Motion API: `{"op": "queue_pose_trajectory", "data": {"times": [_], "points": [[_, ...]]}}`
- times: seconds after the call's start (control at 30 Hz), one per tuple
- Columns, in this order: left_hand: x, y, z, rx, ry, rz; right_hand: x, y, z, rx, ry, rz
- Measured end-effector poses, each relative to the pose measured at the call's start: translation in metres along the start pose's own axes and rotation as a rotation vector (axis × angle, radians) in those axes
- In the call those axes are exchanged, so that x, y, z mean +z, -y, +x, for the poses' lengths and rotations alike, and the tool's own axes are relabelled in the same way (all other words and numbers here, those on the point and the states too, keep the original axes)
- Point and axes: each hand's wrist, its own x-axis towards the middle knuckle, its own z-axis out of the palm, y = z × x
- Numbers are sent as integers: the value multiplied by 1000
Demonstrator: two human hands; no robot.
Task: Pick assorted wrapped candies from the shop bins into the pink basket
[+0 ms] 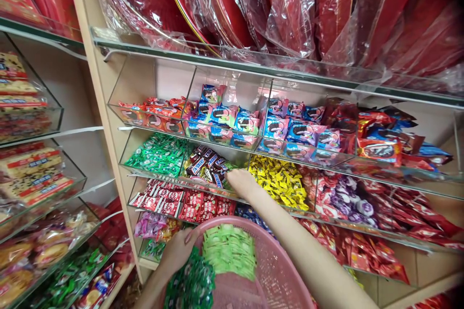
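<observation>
The right hand (239, 182) is beside Snickers bars (207, 164), fingertips hidden, grip impossible to tell; the left hand (181, 249) clamps the pink plastic basket (277, 270), cut off below, before glass-fronted candy shelves (232, 61).

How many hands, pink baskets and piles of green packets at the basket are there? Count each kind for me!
Hands: 2 (left hand, right hand)
Pink basket: 1
Light green pile: 1
Dark green pile: 1
Total: 5
</observation>
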Motion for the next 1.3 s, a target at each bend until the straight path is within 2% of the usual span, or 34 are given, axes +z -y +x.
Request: {"op": "queue_pose_trajectory", "data": {"times": [0.13,0.3,0.43,0.57,0.73,0.83,0.97,1.1,1.2,1.3], "points": [[0,4,1,-9,7,-31,5,3,22,45,139,11],[-1,8,0,-12,3,-68,12,2,30,48,179,18],[0,9,1,-23,2,-79,6,3,23,40,125,12],[3,8,4,-30,5,-47,-8,3,4,23,54,-9],[5,3,4,-8,2,-16,-13,-10,-23,-43,-129,-7],[6,1,4,-2,11,-24,-5,-22,-31,-43,-236,139],[8,1,5,6,22,-21,10,-34,-31,31,-375,460],[8,0,4,20,15,-24,21,-31,-38,97,-500,800],[7,-1,3,9,12,-24,33,-19,-53,55,-503,1050],[5,-1,2,-15,8,-15,59,-6,-71,8,-421,1097]]}}
